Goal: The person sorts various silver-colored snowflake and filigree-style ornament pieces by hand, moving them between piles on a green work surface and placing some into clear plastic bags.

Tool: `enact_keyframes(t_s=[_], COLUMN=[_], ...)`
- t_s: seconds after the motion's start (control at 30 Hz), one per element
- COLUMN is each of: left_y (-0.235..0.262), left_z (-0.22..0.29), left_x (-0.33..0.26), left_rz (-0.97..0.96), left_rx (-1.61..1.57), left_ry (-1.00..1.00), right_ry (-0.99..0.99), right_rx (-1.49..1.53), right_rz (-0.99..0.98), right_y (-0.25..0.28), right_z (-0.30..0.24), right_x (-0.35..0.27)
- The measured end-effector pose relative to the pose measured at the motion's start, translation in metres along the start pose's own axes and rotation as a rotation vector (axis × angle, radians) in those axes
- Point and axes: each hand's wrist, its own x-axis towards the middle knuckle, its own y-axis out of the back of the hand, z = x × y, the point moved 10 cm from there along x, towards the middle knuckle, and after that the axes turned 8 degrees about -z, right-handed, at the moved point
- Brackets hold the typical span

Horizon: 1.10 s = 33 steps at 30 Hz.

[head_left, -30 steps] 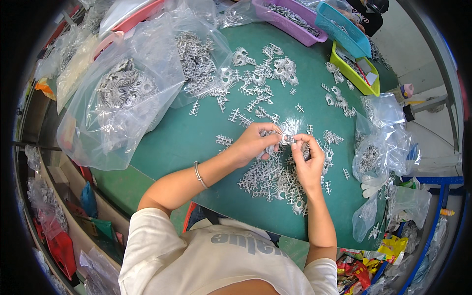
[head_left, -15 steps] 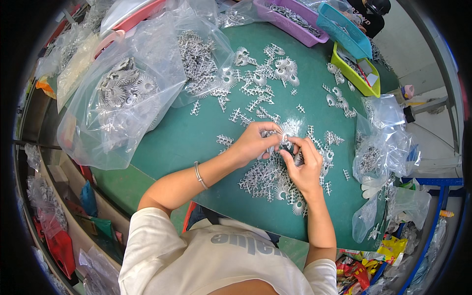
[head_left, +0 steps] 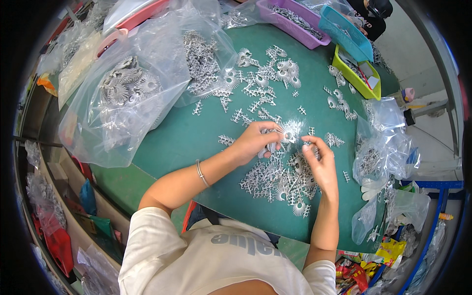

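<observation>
My left hand is closed on a silver fan-shaped piece with thin radiating ribs, held out past the fingertips. More silver metal shows between its curled fingers, partly hidden. To the right, my right hand pinches with thumb and forefinger at a small silver piece, mostly covered by the fingertips. Below both hands lies a loose pile of small branched silver pieces, with several fan-shaped ones among them, all on the green tabletop.
Clear plastic bags of silver pieces fill the left side. At the back stand purple, blue and lime-green baskets. More bags lie at the right edge. Another person is at the far right.
My right hand has moved away from the left, to the right, and its fingertips have left the fan-shaped piece. My left hand stays nearly in place, still holding it.
</observation>
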Motion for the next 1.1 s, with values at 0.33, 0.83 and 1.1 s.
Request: enact_keyframes(t_s=[0.33,0.83,1.1], left_y=[-0.024,-0.067,-0.060], left_z=[-0.019,-0.034,-0.047], left_x=[0.000,-0.014,-0.053], left_rz=[-0.173,-0.263,-0.054], left_rx=[-0.147,-0.415,-0.751], left_ry=[0.127,0.261,0.103], right_ry=[-0.057,0.417,0.606], right_rx=[0.626,-0.293,-0.585], right_rz=[-0.063,0.168,-0.018], right_y=[-0.045,-0.037,-0.082], right_z=[0.016,-0.063,-0.115], right_x=[0.001,-0.033,-0.069])
